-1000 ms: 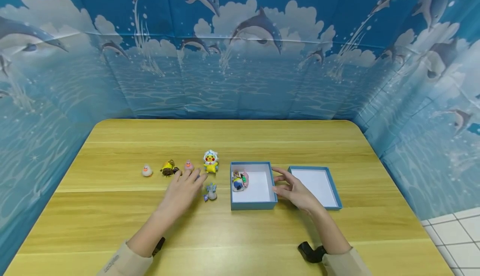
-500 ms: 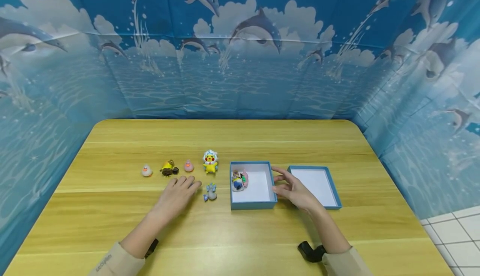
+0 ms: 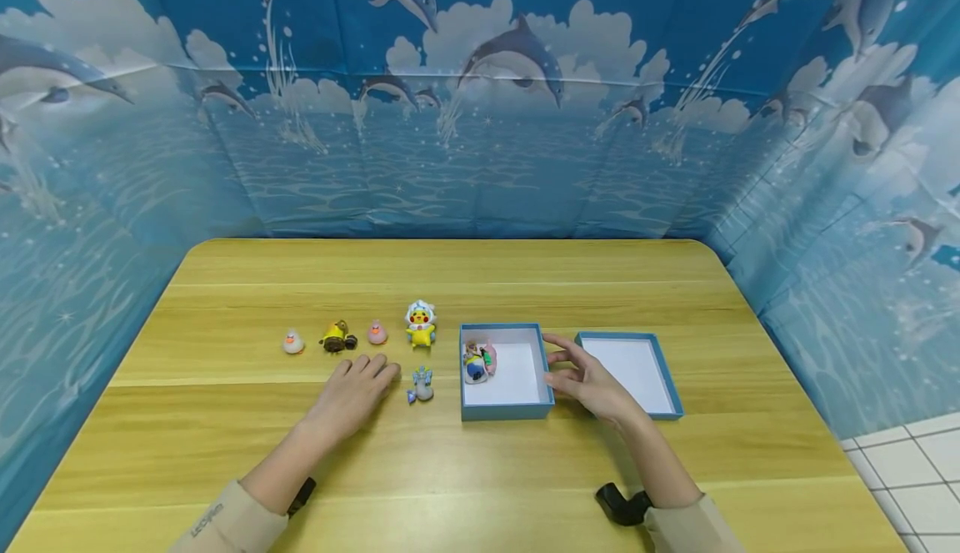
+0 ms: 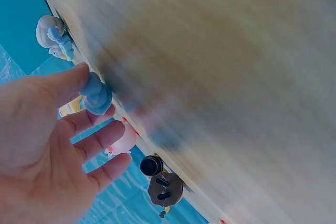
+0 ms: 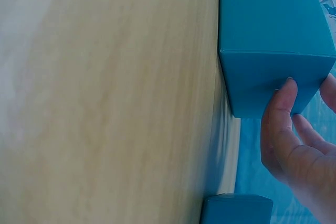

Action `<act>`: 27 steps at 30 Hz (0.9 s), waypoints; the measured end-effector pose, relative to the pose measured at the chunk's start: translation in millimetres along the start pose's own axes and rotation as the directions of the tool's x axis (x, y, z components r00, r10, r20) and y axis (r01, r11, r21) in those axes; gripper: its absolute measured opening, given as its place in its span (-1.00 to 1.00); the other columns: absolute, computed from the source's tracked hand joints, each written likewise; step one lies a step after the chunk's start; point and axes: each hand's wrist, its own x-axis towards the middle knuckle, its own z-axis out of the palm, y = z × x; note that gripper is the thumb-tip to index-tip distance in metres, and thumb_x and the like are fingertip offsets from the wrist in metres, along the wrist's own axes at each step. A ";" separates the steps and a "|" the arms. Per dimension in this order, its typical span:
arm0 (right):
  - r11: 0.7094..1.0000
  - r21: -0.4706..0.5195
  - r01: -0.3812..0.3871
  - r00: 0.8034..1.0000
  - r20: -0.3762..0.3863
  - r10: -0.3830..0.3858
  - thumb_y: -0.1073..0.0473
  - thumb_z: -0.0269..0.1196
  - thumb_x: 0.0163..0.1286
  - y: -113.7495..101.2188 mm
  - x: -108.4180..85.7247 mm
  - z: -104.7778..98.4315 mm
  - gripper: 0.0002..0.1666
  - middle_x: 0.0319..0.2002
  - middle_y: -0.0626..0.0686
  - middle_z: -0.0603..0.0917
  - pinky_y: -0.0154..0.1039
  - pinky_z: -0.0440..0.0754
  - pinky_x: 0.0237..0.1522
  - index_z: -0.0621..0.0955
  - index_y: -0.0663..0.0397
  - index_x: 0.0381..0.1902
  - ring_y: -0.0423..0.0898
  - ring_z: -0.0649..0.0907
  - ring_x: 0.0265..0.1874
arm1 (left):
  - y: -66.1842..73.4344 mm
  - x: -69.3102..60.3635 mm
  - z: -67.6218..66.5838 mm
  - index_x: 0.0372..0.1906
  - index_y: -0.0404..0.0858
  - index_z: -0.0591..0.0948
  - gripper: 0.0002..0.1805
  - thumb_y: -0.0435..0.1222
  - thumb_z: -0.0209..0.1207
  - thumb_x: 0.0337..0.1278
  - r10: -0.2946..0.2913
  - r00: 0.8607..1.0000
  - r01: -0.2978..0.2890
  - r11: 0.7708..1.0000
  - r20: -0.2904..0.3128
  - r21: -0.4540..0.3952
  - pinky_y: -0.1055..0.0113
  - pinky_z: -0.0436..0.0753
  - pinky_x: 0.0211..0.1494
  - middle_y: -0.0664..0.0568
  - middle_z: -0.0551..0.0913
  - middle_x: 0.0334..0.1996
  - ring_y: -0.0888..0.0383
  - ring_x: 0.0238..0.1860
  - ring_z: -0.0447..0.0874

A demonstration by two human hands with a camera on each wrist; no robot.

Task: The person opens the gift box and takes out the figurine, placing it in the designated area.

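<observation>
In the left wrist view, my left hand pinches a small rounded blue toy between thumb and index finger; the hand's back hides it from the head view. My right hand rests its fingers and thumb against the right wall of an open blue box. Inside the box, at its left, lie small figures, one blue and one pinkish. Near the left hand are a grey-and-blue figure, a pink duck, a yellow-and-brown figure, a white duck and a yellow figure with a white hood.
A blue box lid, white inside, lies to the right of the box behind the right hand. All stand on a wooden table. A dolphin-printed curtain hangs around the table's back and sides.
My left hand has drawn back slightly toward the near left, uncovering the pink duck and the yellow-and-brown figure. My right hand and the box have stayed in place.
</observation>
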 end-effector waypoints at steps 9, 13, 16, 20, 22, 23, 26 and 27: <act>1.000 0.005 0.003 1.000 0.000 -0.003 0.19 0.20 0.27 0.1 0.2 0.2 -0.21 0.08 0.27 0.26 -0.22 0.56 -0.13 0.12 0.05 0.38 0.15 0.48 -0.05 | -1.0 -0.5 1.1 -0.11 -0.20 0.44 -0.74 -0.27 0.18 0.10 -0.025 0.999 0.025 1.000 0.034 0.011 0.18 0.42 -0.23 0.02 0.40 -0.27 0.05 -0.27 0.39; 1.000 0.003 -0.003 1.000 -0.003 0.003 0.19 0.21 0.26 0.5 0.5 0.5 -0.21 0.08 0.27 0.27 -0.22 0.56 -0.13 0.12 0.05 0.38 0.14 0.49 -0.05 | -0.6 -0.8 0.0 -0.08 -0.20 0.44 -0.72 -0.27 0.18 0.10 -0.035 0.998 0.035 0.999 0.048 0.011 0.19 0.43 -0.26 0.01 0.40 -0.27 0.05 -0.27 0.39; 1.000 -0.001 -0.004 1.000 -0.004 0.004 0.19 0.21 0.27 0.7 0.6 0.4 -0.21 0.08 0.27 0.27 -0.22 0.56 -0.13 0.12 0.05 0.38 0.14 0.49 -0.05 | -0.2 -1.0 -1.1 -0.08 -0.20 0.43 -0.71 -0.27 0.18 0.10 -0.037 0.998 0.036 0.999 0.051 0.015 0.21 0.41 -0.28 0.02 0.38 -0.27 0.06 -0.28 0.37; 1.000 -0.010 0.000 1.000 -0.004 0.000 0.18 0.20 0.27 0.5 0.6 0.4 -0.21 0.08 0.28 0.27 -0.22 0.56 -0.12 0.12 0.05 0.38 0.13 0.50 -0.06 | -0.5 -1.5 -1.1 -0.09 -0.19 0.42 -0.71 -0.27 0.18 0.10 -0.033 0.998 0.032 0.999 0.053 0.014 0.23 0.39 -0.30 0.03 0.35 -0.30 0.06 -0.30 0.36; 1.000 -0.011 0.000 1.000 -0.003 0.000 0.18 0.20 0.27 0.3 0.6 0.5 -0.21 0.08 0.27 0.27 -0.22 0.55 -0.12 0.12 0.05 0.38 0.13 0.50 -0.06 | -0.7 -1.8 -0.5 -0.09 -0.18 0.41 -0.72 -0.26 0.18 0.10 -0.032 0.998 0.032 0.999 0.057 0.008 0.22 0.39 -0.29 0.03 0.35 -0.30 0.05 -0.29 0.36; 1.000 -0.011 0.001 1.000 -0.003 -0.001 0.18 0.20 0.27 0.2 0.7 0.5 -0.21 0.08 0.27 0.27 -0.22 0.55 -0.12 0.12 0.05 0.38 0.13 0.50 -0.06 | -0.8 -2.0 -0.2 -0.09 -0.18 0.41 -0.72 -0.26 0.17 0.11 -0.032 0.998 0.032 0.999 0.058 0.006 0.22 0.40 -0.28 0.03 0.35 -0.30 0.05 -0.29 0.36; 1.000 -0.005 -0.003 1.000 -0.004 0.003 0.19 0.20 0.27 -0.1 0.8 0.6 -0.21 0.07 0.27 0.26 -0.23 0.55 -0.13 0.12 0.05 0.38 0.13 0.49 -0.06 | -0.8 -2.3 0.7 -0.09 -0.18 0.41 -0.73 -0.26 0.17 0.11 -0.027 0.998 0.026 1.000 0.054 0.005 0.20 0.40 -0.26 0.04 0.35 -0.29 0.05 -0.27 0.37; 1.000 -0.003 -0.004 1.000 -0.004 0.004 0.19 0.21 0.27 -0.2 0.8 0.7 -0.21 0.07 0.27 0.26 -0.23 0.55 -0.13 0.12 0.04 0.38 0.13 0.49 -0.06 | -0.7 -2.4 0.8 -0.09 -0.18 0.42 -0.73 -0.26 0.17 0.11 -0.024 0.998 0.024 1.000 0.050 0.006 0.20 0.41 -0.26 0.04 0.35 -0.29 0.04 -0.27 0.37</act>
